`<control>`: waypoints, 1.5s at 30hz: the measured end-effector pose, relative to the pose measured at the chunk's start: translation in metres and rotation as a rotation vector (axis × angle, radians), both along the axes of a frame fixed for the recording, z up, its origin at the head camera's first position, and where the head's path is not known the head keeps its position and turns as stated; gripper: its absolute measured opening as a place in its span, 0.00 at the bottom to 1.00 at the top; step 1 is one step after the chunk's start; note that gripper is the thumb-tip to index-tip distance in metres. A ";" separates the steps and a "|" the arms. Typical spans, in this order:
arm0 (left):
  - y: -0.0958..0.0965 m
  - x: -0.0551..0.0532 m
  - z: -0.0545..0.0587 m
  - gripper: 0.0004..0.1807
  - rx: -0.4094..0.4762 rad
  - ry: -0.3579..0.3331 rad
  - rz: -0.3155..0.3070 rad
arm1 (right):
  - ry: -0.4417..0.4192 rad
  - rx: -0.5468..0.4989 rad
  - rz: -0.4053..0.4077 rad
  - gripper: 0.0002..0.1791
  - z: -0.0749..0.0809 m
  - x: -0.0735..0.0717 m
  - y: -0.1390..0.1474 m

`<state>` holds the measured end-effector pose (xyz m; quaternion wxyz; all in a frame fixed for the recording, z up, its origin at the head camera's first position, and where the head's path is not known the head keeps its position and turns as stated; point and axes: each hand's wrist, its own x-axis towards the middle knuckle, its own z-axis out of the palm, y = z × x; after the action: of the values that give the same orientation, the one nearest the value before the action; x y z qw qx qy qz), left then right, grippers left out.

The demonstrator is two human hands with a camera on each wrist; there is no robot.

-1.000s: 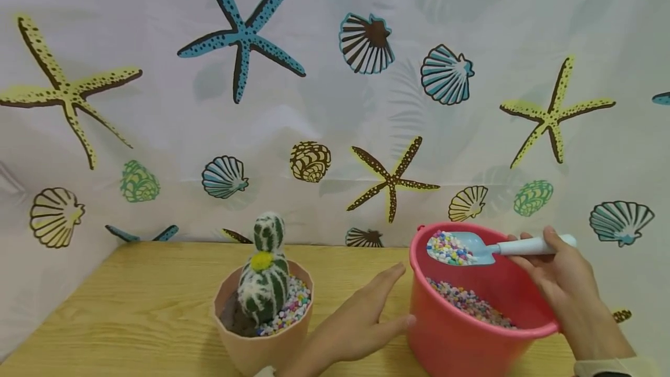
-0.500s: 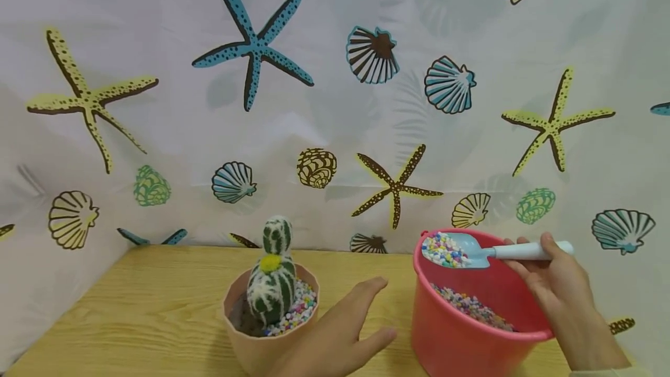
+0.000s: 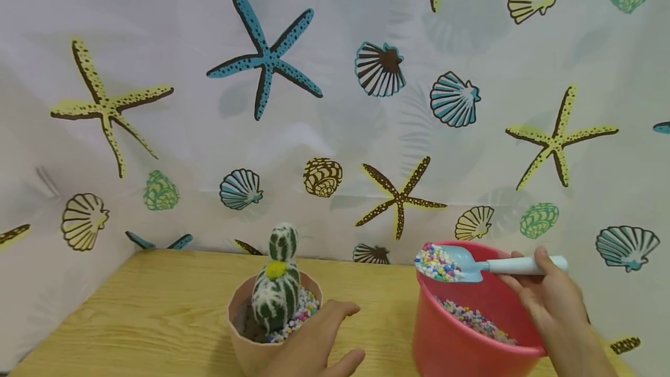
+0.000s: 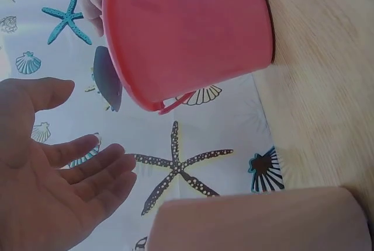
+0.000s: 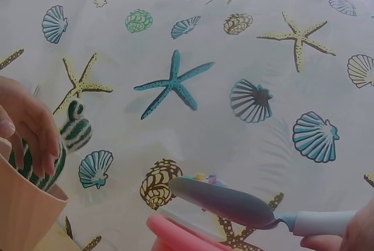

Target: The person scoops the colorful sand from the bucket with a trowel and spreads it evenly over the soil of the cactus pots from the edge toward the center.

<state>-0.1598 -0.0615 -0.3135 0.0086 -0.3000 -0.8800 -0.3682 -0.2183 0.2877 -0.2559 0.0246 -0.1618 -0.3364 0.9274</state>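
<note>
My right hand grips the white handle of a light blue hand trowel, held level over the red bucket. The trowel's blade carries a heap of multicoloured pebbles, its tip just past the bucket's left rim. More pebbles lie inside the bucket. Near the peach flowerpot is my left hand, fingers relaxed and holding nothing; it overlaps the pot's right side in the head view. In the pot stands a green and white cactus with a yellow flower, dark soil at its left and coloured pebbles at its right.
Both containers stand on a wood-grain table. Behind rises a pale cloth backdrop printed with starfish and shells. A strip of table separates pot and bucket.
My left hand has moved left, from beside the bucket to the pot's right side. The loaded trowel has shifted slightly left towards the bucket's rim. The head view has shifted too.
</note>
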 end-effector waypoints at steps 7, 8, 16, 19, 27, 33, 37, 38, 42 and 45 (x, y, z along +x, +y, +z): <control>-0.024 0.006 -0.012 0.20 0.038 0.117 0.051 | 0.024 -0.021 0.031 0.25 -0.006 0.000 -0.007; -0.027 0.007 -0.014 0.19 0.045 0.136 0.056 | 0.023 -0.023 0.031 0.25 -0.006 0.000 -0.008; -0.052 0.017 -0.020 0.14 0.053 0.103 0.158 | 0.040 -0.010 0.054 0.34 -0.006 0.001 -0.024; -0.059 0.018 -0.022 0.11 0.037 0.101 0.177 | 0.055 0.005 0.077 0.34 -0.005 0.002 -0.029; -0.079 0.020 -0.029 0.05 0.018 0.199 0.196 | 0.036 0.005 0.061 0.28 -0.004 0.005 -0.043; -0.088 0.018 -0.029 0.07 0.006 0.198 0.285 | 0.043 0.059 0.064 0.27 -0.003 0.007 -0.053; -0.092 0.016 -0.032 0.07 -0.017 0.270 0.317 | 0.052 0.075 0.063 0.34 -0.003 0.008 -0.060; -0.094 0.015 -0.032 0.07 -0.015 0.260 0.325 | 0.054 0.085 0.063 0.34 -0.004 0.008 -0.062; -0.099 0.010 -0.027 0.08 0.009 0.108 0.411 | 0.062 0.068 0.069 0.28 -0.004 0.008 -0.069; -0.102 0.007 -0.022 0.09 0.001 -0.003 0.510 | 0.090 0.042 0.090 0.20 -0.001 0.007 -0.077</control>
<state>-0.1531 -0.1639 -0.3359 0.1002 -0.0680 -0.9270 -0.3551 -0.2115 0.2107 -0.2573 0.0012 -0.1043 -0.3611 0.9267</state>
